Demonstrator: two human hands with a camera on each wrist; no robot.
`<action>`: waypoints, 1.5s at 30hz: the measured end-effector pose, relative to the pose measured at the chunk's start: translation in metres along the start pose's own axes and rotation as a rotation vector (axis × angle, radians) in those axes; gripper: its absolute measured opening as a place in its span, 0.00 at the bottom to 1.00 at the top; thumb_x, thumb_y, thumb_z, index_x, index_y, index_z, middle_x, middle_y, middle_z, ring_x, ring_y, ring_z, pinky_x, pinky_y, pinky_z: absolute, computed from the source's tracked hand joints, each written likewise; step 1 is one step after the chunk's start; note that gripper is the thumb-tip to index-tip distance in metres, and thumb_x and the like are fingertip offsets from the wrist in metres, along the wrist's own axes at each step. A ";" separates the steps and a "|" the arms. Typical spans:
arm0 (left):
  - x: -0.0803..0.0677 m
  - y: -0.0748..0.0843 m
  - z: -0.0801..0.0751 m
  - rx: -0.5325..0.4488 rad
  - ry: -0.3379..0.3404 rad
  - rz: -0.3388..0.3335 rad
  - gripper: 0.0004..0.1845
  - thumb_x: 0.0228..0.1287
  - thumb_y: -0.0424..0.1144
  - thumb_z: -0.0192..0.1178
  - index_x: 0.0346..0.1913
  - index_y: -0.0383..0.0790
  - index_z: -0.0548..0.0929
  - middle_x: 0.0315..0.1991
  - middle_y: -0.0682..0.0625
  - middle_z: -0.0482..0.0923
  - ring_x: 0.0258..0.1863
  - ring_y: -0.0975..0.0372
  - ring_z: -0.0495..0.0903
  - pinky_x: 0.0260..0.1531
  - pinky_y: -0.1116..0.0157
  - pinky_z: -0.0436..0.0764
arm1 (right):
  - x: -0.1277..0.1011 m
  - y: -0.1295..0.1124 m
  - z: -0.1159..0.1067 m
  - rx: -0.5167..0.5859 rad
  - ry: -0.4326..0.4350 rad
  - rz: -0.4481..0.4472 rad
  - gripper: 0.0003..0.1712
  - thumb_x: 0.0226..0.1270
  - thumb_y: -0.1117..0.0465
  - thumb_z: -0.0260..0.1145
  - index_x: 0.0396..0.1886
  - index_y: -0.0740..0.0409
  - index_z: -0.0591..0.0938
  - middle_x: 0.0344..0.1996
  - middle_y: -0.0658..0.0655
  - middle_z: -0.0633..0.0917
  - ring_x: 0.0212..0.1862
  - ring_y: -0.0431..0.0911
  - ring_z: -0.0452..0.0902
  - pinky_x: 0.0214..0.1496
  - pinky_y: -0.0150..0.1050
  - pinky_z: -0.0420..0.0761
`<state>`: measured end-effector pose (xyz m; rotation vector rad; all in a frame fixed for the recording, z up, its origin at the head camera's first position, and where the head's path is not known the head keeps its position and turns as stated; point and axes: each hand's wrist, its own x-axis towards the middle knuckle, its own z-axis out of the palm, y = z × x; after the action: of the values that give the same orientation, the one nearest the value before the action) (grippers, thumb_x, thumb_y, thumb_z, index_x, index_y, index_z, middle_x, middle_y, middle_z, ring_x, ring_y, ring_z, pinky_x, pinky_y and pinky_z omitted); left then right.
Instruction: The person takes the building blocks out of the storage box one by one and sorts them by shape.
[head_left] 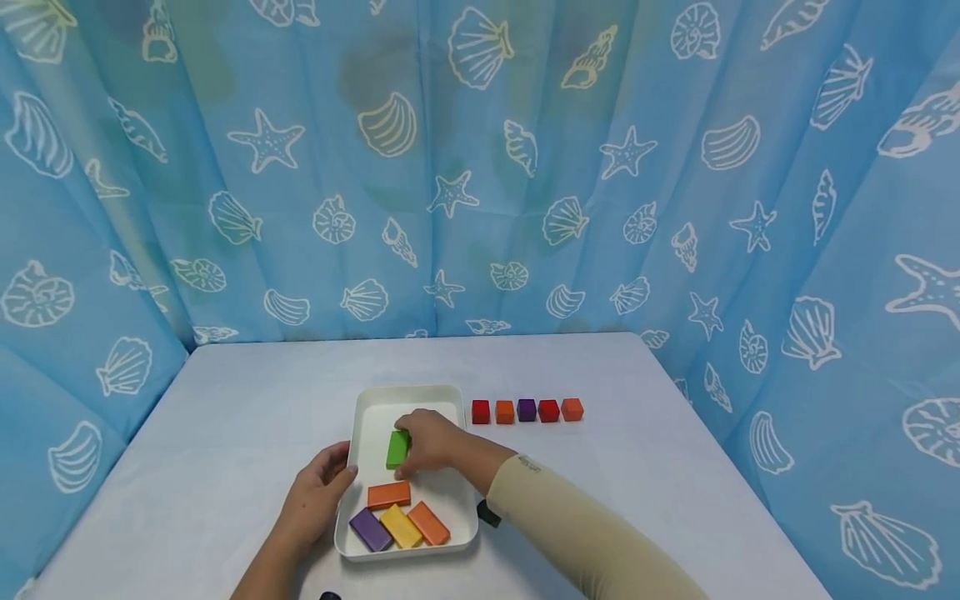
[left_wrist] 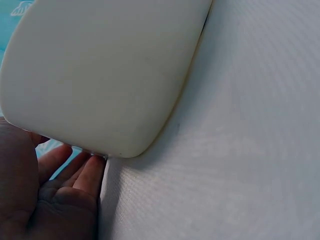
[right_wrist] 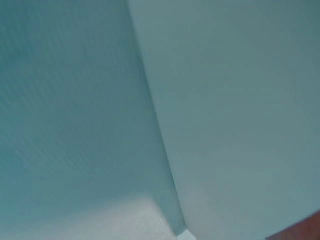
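Note:
A white rectangular tray (head_left: pixel 408 396) lies on the table. At its left side my left hand (head_left: pixel 311 498) holds the wall, thumb at the rim; in the left wrist view, the fingers (left_wrist: pixel 90 176) meet the tray's outer wall (left_wrist: pixel 100 75). Over the tray, my right hand (head_left: pixel 431 443) grips a green block (head_left: pixel 397 451) between thumb and fingers. Nearer to me inside the tray are an orange block (head_left: pixel 389 495), a purple block (head_left: pixel 371 530), a yellow block (head_left: pixel 402 526) and another orange block (head_left: pixel 429 523). The right wrist view shows only a skin-coloured edge of the hand.
Right of the tray, small cubes stand in a row: red (head_left: pixel 481 412), orange (head_left: pixel 505 412), purple (head_left: pixel 527 410), red (head_left: pixel 549 411) and orange (head_left: pixel 572 409). A dark object (head_left: pixel 489 513) sits partly under the right sleeve. A shell-patterned curtain (head_left: pixel 465 208) surrounds the table.

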<state>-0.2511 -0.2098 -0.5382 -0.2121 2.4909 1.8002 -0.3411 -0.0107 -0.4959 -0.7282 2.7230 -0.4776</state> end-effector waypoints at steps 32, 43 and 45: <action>0.000 0.001 0.000 0.002 -0.007 0.009 0.30 0.81 0.39 0.57 0.79 0.33 0.66 0.76 0.33 0.68 0.76 0.40 0.67 0.73 0.44 0.70 | 0.002 -0.005 -0.030 0.014 -0.040 -0.079 0.37 0.56 0.54 0.85 0.66 0.53 0.84 0.46 0.46 0.80 0.44 0.37 0.75 0.44 0.25 0.83; -0.002 0.002 0.001 0.015 -0.012 0.029 0.30 0.81 0.39 0.58 0.79 0.32 0.66 0.76 0.33 0.68 0.76 0.40 0.67 0.73 0.43 0.69 | -0.004 0.008 -0.035 0.080 0.020 -0.083 0.38 0.53 0.53 0.87 0.65 0.52 0.85 0.47 0.45 0.81 0.47 0.38 0.76 0.46 0.28 0.84; -0.002 0.002 0.000 0.024 -0.007 0.032 0.31 0.81 0.39 0.58 0.79 0.32 0.66 0.76 0.33 0.68 0.76 0.40 0.67 0.73 0.43 0.69 | -0.010 0.014 -0.037 0.100 0.035 -0.094 0.38 0.53 0.53 0.88 0.64 0.52 0.85 0.47 0.45 0.81 0.48 0.39 0.77 0.47 0.28 0.84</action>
<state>-0.2496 -0.2087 -0.5361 -0.1653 2.5238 1.7776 -0.3516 0.0144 -0.4660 -0.8318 2.6830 -0.6490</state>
